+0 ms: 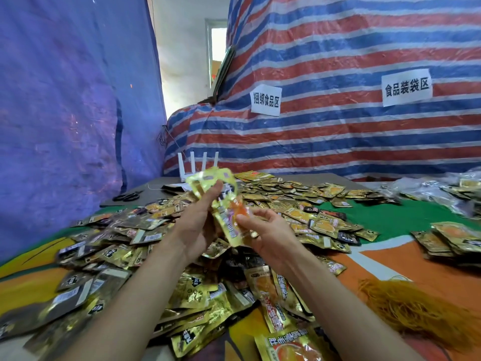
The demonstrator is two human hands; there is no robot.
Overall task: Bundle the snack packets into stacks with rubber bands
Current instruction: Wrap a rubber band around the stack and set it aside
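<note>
Loose gold foil snack packets (197,295) lay heaped nearest the camera, spilling across the table (406,220) with its green and orange cloth; above that heap both hands held a small uneven stack of the same gold packets (223,204) in the air. The left hand (197,225) was clamped on the stack, thumb across its upper face and fingers behind; the right hand (268,230) cupped the lower end, thumb pressed on the front, its other fingers loosely curled alongside. No band showed round the stack; the tangled pile of orange-brown rubber bands (416,311) lay on the table well to the right, apart from both hands.

The risks, as I judged them, were these: the held packets sat fanned and skewed rather than squared, and slick foil would slide easily; if the right hand let go to reach for a band, the left alone might lose the lower packets, which would drop into the heap among identical ones; a band stretched over a skewed stack could bind crookedly, crumple corners or squeeze a packet out; the tangled bands might come up several at once. Neater stacks of packets (453,241), seemingly already bundled, lay at the far right, well clear.
</note>
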